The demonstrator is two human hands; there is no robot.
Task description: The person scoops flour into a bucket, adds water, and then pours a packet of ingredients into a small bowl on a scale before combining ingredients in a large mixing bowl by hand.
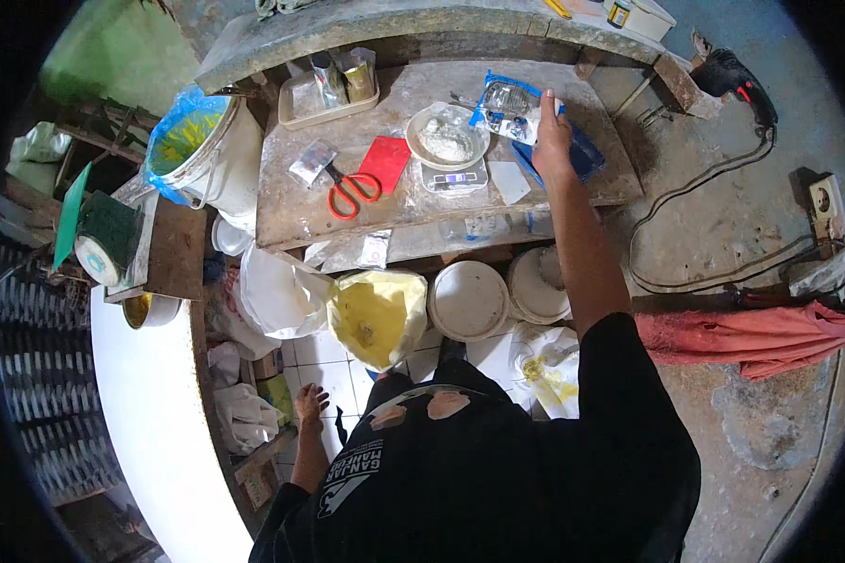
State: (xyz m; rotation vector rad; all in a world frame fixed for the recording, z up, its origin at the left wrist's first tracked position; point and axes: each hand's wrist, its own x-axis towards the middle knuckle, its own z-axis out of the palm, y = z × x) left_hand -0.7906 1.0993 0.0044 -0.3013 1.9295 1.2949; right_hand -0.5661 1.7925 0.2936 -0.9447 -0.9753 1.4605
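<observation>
My right hand (552,141) reaches over the wooden table and grips the right edge of a blue, white and clear plastic packet (509,108). Just left of it, a pale bowl (422,155) with white powder (446,141) in it sits on a small white digital scale (454,178). Below my right hand lies a blue tray (582,155), partly covered by the hand and forearm. Low at my left side hangs my left hand (311,402), its fingers loosely apart and holding nothing. Nearest to it are a white plastic bag (247,416) and a yellow-lined container (377,319).
Orange-handled scissors (354,194), a red packet (385,163) and a clear sachet (312,163) lie on the table. A beige tray (300,114) holds packets behind. A white bucket (230,169) stands left, a green scale (108,239) beyond. Lidded tubs (468,300) sit below; a corded tool (737,84) lies right.
</observation>
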